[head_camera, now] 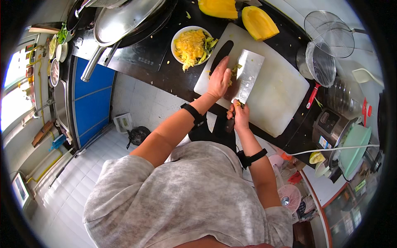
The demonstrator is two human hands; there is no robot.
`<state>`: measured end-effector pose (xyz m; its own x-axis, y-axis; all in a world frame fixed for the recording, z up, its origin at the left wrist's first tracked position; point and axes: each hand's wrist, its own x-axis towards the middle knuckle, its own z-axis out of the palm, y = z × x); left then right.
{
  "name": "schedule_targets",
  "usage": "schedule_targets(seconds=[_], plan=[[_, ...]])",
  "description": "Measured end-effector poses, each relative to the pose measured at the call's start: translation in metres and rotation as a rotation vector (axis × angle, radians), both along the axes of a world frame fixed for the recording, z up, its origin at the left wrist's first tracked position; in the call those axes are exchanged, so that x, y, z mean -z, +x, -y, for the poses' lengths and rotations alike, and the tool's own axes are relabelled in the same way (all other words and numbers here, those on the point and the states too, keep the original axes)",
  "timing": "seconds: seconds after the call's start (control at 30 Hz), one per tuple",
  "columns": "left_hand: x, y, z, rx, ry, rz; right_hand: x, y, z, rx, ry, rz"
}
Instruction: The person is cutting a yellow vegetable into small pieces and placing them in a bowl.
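My right hand (241, 117) is closed around the handle of a Chinese cleaver (250, 73). Its broad steel blade is tilted over a white cutting board (279, 99), wet and smeared in places. Fingers stretched out, my left hand (219, 80) is beside the blade near the board's dark handle slot (221, 55). Small yellow-green scraps (237, 67) show between that hand and the blade; what is under the palm is hidden. Just left of the board, a white bowl (172, 46) holds shredded yellow squash (189, 43) and green slices (211, 45).
Two hollowed squash pieces (260, 25) lie beyond the board. To its right are a red-handled tool (313, 96), a plastic-covered pot (322, 66), a wire strainer (328, 34) and a rice cooker (328, 124). A lidded pan (118, 24) stands at left, its handle (93, 64) jutting past the counter edge.
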<state>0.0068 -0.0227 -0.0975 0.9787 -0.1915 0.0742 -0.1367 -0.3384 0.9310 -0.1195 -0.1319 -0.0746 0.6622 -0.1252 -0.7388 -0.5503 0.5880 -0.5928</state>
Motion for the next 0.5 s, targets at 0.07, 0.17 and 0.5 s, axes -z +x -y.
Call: schedule_targets(seconds=[0.07,0.17,0.5], plan=[[0.0,0.0,0.002,-0.002,0.018,0.024,0.001,0.005,-0.011,-0.003,0.007,0.015],[-0.003,-0.003,0.007,0.005,0.058,0.031,0.008,0.01,-0.023,-0.031,0.004,0.027],[-0.043,-0.002,0.007,0.059,0.192,0.096,-0.014,0.012,-0.019,-0.078,0.017,0.119]])
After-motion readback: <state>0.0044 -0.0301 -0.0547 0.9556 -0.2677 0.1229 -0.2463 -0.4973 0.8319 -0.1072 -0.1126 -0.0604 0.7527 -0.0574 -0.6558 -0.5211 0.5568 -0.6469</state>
